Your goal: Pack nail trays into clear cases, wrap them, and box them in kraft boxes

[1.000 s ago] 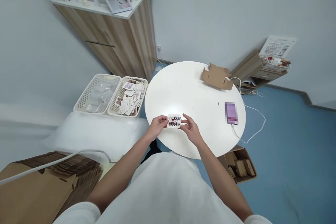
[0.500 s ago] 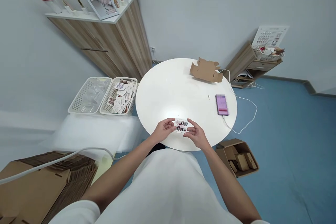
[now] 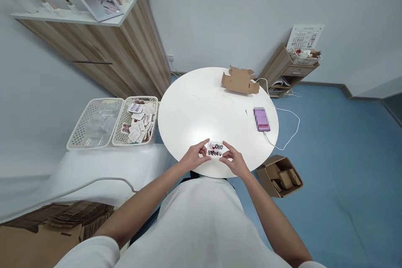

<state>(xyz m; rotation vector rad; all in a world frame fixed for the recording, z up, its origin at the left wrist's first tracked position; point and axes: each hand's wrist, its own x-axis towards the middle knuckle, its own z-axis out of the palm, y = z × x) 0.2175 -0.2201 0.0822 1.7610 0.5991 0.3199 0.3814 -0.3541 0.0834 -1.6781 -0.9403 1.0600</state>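
A small white card of press-on nails [image 3: 215, 150] is held at the near edge of the round white table [image 3: 188, 104]. Two rows of dark, red and pale nails show on its face. My left hand [image 3: 195, 155] grips the card's left edge between thumb and fingers. On the opposite edge, the thumb and fingers of my right hand [image 3: 234, 160] are closed on it too. Beyond the hands, a flattened brown cardboard box [image 3: 240, 80] lies at the table's far side. A purple pixelated device [image 3: 261, 119] with a white cable rests at the right.
Left of the table stand a basket full of nail cards [image 3: 136, 121] and a basket of clear plastic pieces [image 3: 94, 123]. An open carton [image 3: 279, 176] with small boxes sits on the floor at right. Stacked cardboard [image 3: 56, 226] is at lower left.
The camera view has turned slightly, shifting the table and cabinet leftward. Both hands still hold the nail card; my left fingers have shifted to its edge, leaving its face more uncovered.
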